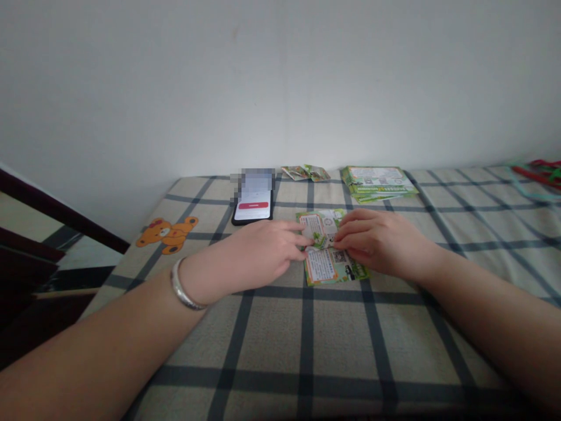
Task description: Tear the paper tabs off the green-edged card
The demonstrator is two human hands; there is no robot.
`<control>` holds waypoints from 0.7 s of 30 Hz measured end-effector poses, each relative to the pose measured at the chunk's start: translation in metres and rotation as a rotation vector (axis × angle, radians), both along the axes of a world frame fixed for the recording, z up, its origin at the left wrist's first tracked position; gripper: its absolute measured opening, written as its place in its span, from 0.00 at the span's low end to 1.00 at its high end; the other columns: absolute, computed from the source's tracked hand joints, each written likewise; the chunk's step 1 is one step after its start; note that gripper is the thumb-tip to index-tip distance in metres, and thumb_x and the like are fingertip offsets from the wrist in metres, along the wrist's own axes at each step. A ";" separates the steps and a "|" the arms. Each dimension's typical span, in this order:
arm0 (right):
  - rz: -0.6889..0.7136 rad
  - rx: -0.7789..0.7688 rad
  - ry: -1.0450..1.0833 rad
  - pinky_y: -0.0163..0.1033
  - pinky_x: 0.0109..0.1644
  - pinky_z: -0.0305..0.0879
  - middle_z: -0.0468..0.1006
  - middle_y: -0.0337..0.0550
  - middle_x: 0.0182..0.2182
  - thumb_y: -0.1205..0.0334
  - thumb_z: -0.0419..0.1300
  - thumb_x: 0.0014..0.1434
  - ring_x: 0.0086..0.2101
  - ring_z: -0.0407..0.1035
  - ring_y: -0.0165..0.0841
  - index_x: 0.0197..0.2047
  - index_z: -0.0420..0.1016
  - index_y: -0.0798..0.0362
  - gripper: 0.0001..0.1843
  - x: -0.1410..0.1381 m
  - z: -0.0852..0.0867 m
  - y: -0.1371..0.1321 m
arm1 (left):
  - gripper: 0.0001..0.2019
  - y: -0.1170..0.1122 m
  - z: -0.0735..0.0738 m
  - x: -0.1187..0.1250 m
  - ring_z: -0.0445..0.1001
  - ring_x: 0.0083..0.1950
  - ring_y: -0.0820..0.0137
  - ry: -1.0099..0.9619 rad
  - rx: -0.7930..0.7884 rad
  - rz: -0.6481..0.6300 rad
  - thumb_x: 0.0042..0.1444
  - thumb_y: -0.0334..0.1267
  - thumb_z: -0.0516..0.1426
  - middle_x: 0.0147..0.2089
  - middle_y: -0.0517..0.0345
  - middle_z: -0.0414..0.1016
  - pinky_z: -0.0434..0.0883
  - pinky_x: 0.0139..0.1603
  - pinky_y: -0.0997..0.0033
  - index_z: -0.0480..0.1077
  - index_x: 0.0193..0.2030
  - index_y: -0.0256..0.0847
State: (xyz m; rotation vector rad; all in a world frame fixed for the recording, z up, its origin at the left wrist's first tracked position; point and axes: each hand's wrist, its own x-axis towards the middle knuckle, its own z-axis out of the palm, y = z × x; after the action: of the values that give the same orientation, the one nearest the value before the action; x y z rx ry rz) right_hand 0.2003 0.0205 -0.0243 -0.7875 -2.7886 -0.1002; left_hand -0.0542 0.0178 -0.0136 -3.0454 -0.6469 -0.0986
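Printed green-and-white paper (pixel 322 269) lies on the checked cloth in front of me, with a crumpled or folded ridge across its middle. From the left, my left hand (pixel 263 251) reaches over with fingers stretched and slightly apart, their tips resting on the paper's left side. My right hand (pixel 381 240) has its thumb and fingers pinched together at the ridge on the right side, gripping the paper there. A silver bangle (pixel 183 289) is on my left wrist.
Behind the paper, a phone (pixel 252 210) with a lit screen, small folded green papers (pixel 307 172) and a stack of similar printed papers (pixel 381 181) lie near the wall. An orange bear figure (pixel 169 235) is at left. Red and green items (pixel 543 172) sit far right.
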 end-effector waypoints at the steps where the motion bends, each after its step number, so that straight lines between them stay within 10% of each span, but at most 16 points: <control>1: 0.000 0.004 0.008 0.40 0.42 0.66 0.80 0.42 0.38 0.66 0.54 0.63 0.40 0.69 0.35 0.38 0.80 0.51 0.12 0.001 0.000 0.000 | 0.17 0.000 0.000 -0.001 0.66 0.62 0.67 0.009 -0.012 -0.002 0.59 0.25 0.51 0.55 0.57 0.75 0.61 0.66 0.65 0.76 0.47 0.42; 21: -0.131 0.070 0.101 0.46 0.52 0.60 0.79 0.45 0.36 0.66 0.57 0.56 0.45 0.68 0.40 0.34 0.78 0.52 0.08 -0.010 -0.007 0.001 | 0.10 -0.011 -0.018 0.011 0.76 0.44 0.62 -0.213 0.099 0.218 0.60 0.30 0.51 0.41 0.49 0.78 0.74 0.48 0.58 0.74 0.38 0.34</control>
State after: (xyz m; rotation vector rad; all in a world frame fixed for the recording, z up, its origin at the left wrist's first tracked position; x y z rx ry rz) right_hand 0.1899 0.0218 -0.0309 -0.9308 -2.6223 -0.1751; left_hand -0.0433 0.0069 -0.0316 -2.8713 -0.9507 -0.4399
